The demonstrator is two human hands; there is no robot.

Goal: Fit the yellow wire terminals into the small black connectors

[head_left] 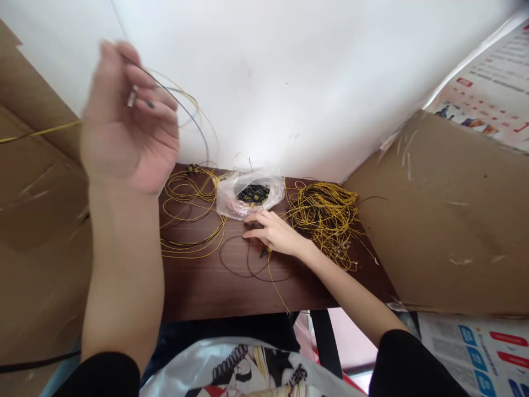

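My left hand (132, 116) is raised high at the left, slightly blurred, with its fingers curled. A thin dark wire (185, 107) runs out from between its thumb and fingertips, and paler yellow strands loop beside it. My right hand (273, 231) hangs low over the table with its fingers apart, at the near edge of a clear plastic bag (227, 199). Inside the open bag are many small black pieces (253, 194). Under my right palm lies a small black connector (263, 253), with a loop of dark wire (233, 273) and a yellow wire (273, 281) around it.
A tangled heap of yellow and black wires (322, 212) lies right of the bag. Looser yellow coils (194, 237) spread to the left. Cardboard panels (450, 220) wall in both sides of the brown table (198, 292), and a white wall (289, 82) stands behind.
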